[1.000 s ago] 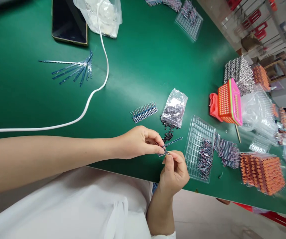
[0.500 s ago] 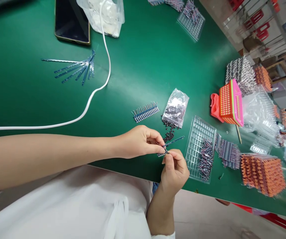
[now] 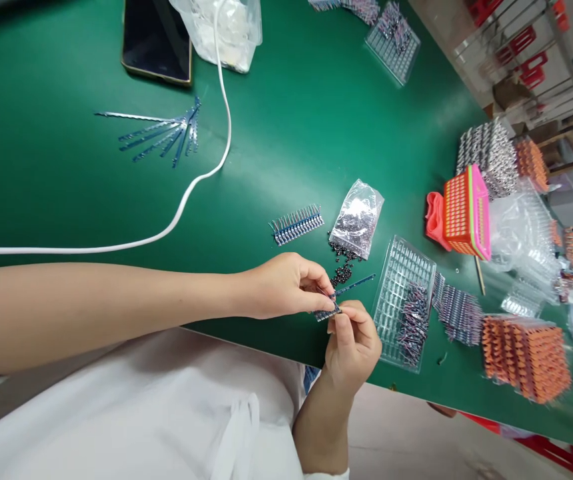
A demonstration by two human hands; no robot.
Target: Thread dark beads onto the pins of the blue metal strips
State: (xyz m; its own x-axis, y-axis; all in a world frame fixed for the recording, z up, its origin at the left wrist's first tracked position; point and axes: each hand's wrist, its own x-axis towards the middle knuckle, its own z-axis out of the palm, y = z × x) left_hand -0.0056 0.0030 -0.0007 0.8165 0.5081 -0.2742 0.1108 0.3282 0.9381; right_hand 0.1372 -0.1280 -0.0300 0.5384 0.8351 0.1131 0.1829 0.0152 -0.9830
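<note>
My left hand (image 3: 286, 287) is closed, thumb and fingers pinching a small circuit board strip (image 3: 324, 315) with rows of parts on it. A thin blue strip (image 3: 359, 283) sticks out to the right from between the hands. My right hand (image 3: 351, 343) is closed at the strip's right end, thumb against fingers; whatever tiny part lies between them is hidden. Small dark beads (image 3: 341, 273) lie just beyond the fingers, beside a clear plastic bag (image 3: 357, 217) of the same beads. Another board strip (image 3: 297, 225) with wire legs upward rests behind my left hand.
Right of my hands lies a clear tray (image 3: 391, 293) partly filled with wired parts. Farther right are stacked orange parts (image 3: 526, 357) and an orange-pink basket (image 3: 465, 210). A white cable (image 3: 186, 193), thin blue strips (image 3: 166, 133) and a phone (image 3: 156, 43) are at left.
The whole view has shifted slightly. The board strip has tilted a little and shows more below my left fingers; both hands keep their hold.
</note>
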